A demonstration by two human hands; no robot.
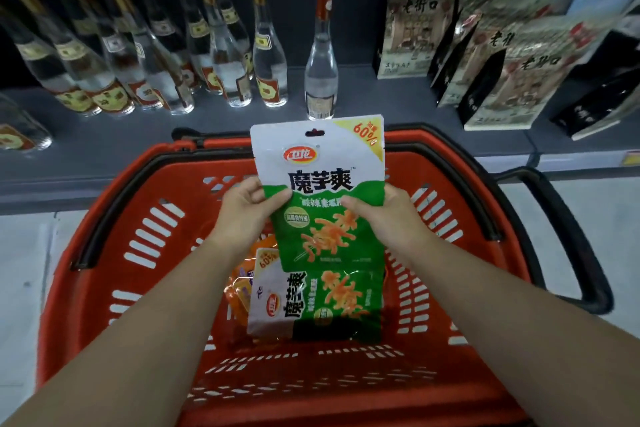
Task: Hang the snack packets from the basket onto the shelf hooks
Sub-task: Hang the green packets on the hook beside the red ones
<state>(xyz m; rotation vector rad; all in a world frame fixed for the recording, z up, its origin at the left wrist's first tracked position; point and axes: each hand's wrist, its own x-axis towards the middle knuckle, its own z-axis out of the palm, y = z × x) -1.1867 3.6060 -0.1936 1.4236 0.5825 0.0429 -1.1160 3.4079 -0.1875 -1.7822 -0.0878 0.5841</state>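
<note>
A white and green snack packet (322,184) stands upright above the red basket (104,253), its hang hole at the top. My left hand (246,211) pinches its left edge and my right hand (388,215) pinches its right edge. Inside the basket lies a second white and green packet (311,302) on its side, with an orange packet (242,284) partly hidden under it. No shelf hooks are in view.
The basket has black handles (568,236) and sits on a pale floor before a low grey shelf (398,104). Several clear bottles (221,55) stand on the shelf at left, one (321,55) just behind the held packet. Beige boxed bags (498,55) fill the right.
</note>
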